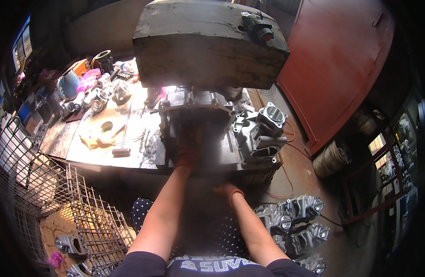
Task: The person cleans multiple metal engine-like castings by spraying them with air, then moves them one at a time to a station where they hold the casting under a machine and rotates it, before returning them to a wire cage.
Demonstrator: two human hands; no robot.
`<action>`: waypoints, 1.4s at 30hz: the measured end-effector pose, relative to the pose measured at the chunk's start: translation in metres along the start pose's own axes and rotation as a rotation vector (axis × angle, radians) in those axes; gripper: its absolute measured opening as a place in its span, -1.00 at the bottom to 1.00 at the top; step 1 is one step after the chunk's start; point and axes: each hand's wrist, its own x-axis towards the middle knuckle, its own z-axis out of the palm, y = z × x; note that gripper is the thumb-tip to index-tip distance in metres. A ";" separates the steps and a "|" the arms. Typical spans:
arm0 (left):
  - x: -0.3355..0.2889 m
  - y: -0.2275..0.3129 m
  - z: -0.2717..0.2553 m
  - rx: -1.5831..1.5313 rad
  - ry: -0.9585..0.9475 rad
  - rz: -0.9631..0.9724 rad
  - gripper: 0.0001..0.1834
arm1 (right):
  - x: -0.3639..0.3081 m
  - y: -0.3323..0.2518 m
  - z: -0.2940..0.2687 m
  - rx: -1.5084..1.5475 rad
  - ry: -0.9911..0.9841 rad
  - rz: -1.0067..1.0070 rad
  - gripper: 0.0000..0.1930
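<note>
A large silver metal casting (197, 111) with a bolted-looking flange rim sits on a flat metal block at the table's front. My left hand (188, 147), in an orange-brown glove, reaches forward into its dark open front; the fingers are lost in shadow and blur. Lower and to the right, my right hand (227, 191), gloved alike, is just in front of the table edge. Its fingertips fade into the dark smear across the middle of the view, so I cannot make out a grip. Another silver casting (259, 134) with a round bore stands right of the first.
A big, worn box-shaped machine head (208, 60) overhangs the work. Leftward on the table lie a ring-shaped part (106, 127), a cylindrical handle (121, 152) and several metal parts. A wire basket (95, 221) stands lower left. Several castings (291, 221) sit lower right, near an orange hose (293, 177).
</note>
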 end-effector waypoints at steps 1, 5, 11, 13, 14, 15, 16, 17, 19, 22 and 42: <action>0.001 0.002 -0.006 -0.077 -0.019 -0.002 -0.16 | -0.003 0.000 -0.001 0.020 0.005 0.009 -0.41; 0.009 0.004 -0.017 -0.230 -0.023 0.014 -0.17 | 0.019 0.016 0.010 -0.051 0.041 -0.030 -0.41; 0.011 0.002 -0.037 -0.421 0.016 0.002 -0.35 | 0.028 0.024 0.017 -0.051 0.087 -0.083 -0.42; 0.011 0.001 -0.037 -0.423 0.016 -0.009 -0.34 | 0.027 0.022 0.017 -0.054 0.095 -0.075 -0.42; 0.011 0.001 -0.038 -0.424 0.016 -0.015 -0.34 | 0.026 0.022 0.017 -0.056 0.100 -0.071 -0.42; 0.011 0.001 -0.038 -0.422 0.021 -0.012 -0.34 | 0.027 0.022 0.017 -0.057 0.098 -0.070 -0.42; 0.011 0.001 -0.039 -0.421 0.026 -0.008 -0.34 | 0.027 0.022 0.017 -0.056 0.096 -0.069 -0.43; 0.011 0.002 -0.040 -0.420 0.030 -0.004 -0.33 | 0.027 0.023 0.017 -0.055 0.094 -0.067 -0.43; 0.012 0.002 -0.043 -0.416 -0.005 -0.009 -0.33 | 0.026 0.023 0.017 -0.057 0.099 -0.065 -0.43; 0.012 0.002 -0.040 -0.389 -0.048 -0.012 -0.32 | 0.029 0.025 0.020 -0.060 0.121 -0.072 -0.44; 0.012 0.002 -0.040 -0.336 -0.014 -0.004 -0.18 | 0.003 0.010 0.006 0.139 0.071 0.012 -0.44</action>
